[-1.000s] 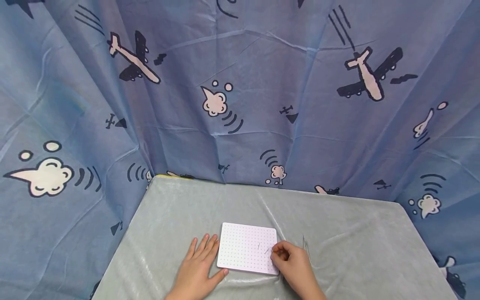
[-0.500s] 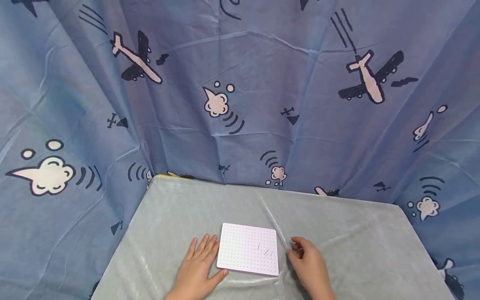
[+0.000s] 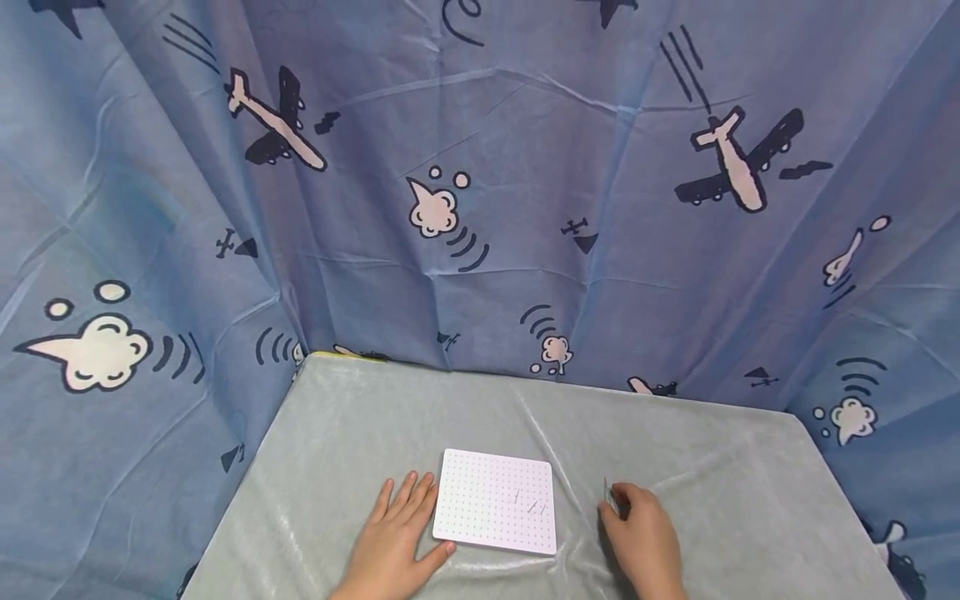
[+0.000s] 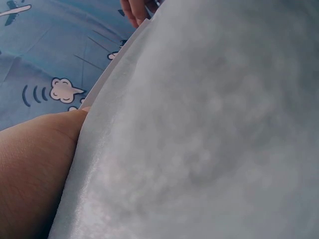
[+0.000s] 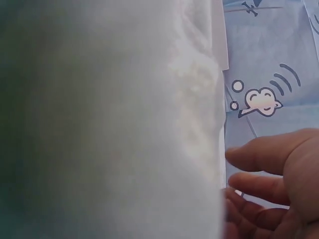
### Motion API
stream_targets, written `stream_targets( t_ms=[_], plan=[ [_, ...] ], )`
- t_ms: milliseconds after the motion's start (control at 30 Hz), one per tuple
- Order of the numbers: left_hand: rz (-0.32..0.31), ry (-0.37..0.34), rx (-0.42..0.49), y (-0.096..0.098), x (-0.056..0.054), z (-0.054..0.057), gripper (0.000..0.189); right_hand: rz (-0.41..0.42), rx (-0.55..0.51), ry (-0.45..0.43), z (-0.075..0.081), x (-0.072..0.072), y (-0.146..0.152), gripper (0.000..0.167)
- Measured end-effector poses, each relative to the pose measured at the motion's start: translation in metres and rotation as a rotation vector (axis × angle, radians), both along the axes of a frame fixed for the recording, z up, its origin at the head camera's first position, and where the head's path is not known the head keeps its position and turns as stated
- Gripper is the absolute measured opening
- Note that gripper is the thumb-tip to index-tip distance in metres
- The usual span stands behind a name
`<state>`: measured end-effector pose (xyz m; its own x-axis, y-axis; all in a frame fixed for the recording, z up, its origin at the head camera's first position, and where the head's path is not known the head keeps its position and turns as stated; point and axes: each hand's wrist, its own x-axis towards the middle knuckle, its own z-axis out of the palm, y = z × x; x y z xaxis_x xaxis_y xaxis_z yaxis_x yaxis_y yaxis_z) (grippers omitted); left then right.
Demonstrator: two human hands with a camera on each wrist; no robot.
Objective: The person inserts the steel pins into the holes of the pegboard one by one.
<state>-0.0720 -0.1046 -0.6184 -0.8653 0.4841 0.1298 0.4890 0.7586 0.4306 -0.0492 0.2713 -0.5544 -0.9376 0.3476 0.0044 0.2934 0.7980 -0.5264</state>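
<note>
A white board (image 3: 480,508) with a grid of small dots lies on the grey cloth, three thin, dark needle-like pieces (image 3: 517,497) showing on its right part. Flat on the cloth at its left edge rests my left hand (image 3: 393,537), fingers spread, the thumb by the board's lower left corner. To the right of the board, my right hand (image 3: 643,533) is bent at a small group of thin metal needle-like pieces (image 3: 609,498), partly hidden by its fingers. In the right wrist view a gap shows between thumb (image 5: 254,155) and index finger (image 5: 259,186).
A grey velvety cloth (image 3: 390,408) with creases covers the table. Behind it and along both sides hangs a blue curtain (image 3: 495,225) printed with planes and clouds. A yellow strip (image 3: 348,355) shows at the table's back left edge.
My right hand has left the board's right edge and moved right to the thin needle-like pieces. A third piece now shows on the board where its fingers were. The left hand stays put.
</note>
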Motion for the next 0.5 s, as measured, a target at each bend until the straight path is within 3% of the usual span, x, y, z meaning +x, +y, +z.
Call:
stream_targets(
  t_ms=[300,500],
  plan=[
    [0.001,0.000,-0.003,0.0009,-0.0005,-0.0009,0.094,-0.015,0.003,-0.079,-0.0030,-0.0016,0.0085,0.039],
    [0.003,-0.003,-0.003,0.0013,-0.0006,-0.0001,0.094,-0.013,0.021,-0.092,-0.0057,-0.0030,0.0106,0.027]
  ],
)
